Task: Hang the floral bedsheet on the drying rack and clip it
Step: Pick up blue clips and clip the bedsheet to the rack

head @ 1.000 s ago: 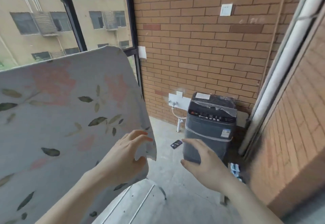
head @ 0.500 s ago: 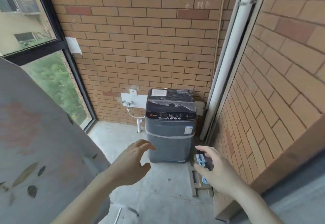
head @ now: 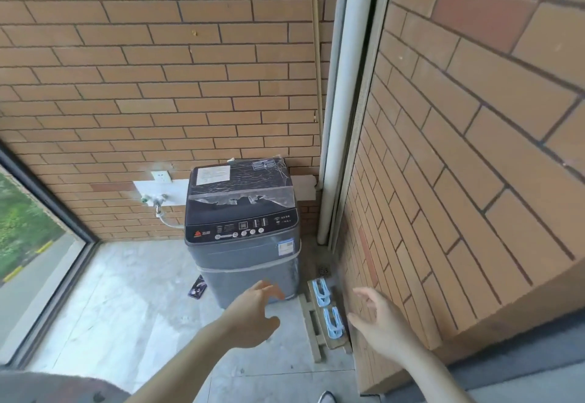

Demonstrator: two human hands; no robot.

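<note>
Both hands out in front, held above a grey concrete floor (head: 133, 307), neither touching anything. Left hand (head: 253, 317): fingers spread and loosely extended, thumb out to the side, empty. Right hand (head: 376, 320): fingers fanned and slightly bent, palm turned inward, also empty. Between the two hands and a little beyond them, two light-blue clips (head: 327, 307) lie one behind the other on a small wooden pallet (head: 311, 323), which sits on the floor hard against the brick side wall (head: 459, 181). The nearer clip is closest to the right hand's thumb side but apart from it. Just past the left hand's fingertips stands a dark grey top-loading washing machine (head: 243, 231), plastic film partly peeled on its lid. To the far left of the left hand, a small dark flat object (head: 197, 291) on the floor, too small to identify. The floral bedsheet (head: 57, 387): only a grey corner shows, low and to the left of the left forearm, at the bottom edge of view; pattern blurred. White pipe (head: 342, 101) runs up the corner beyond the right hand.
</note>
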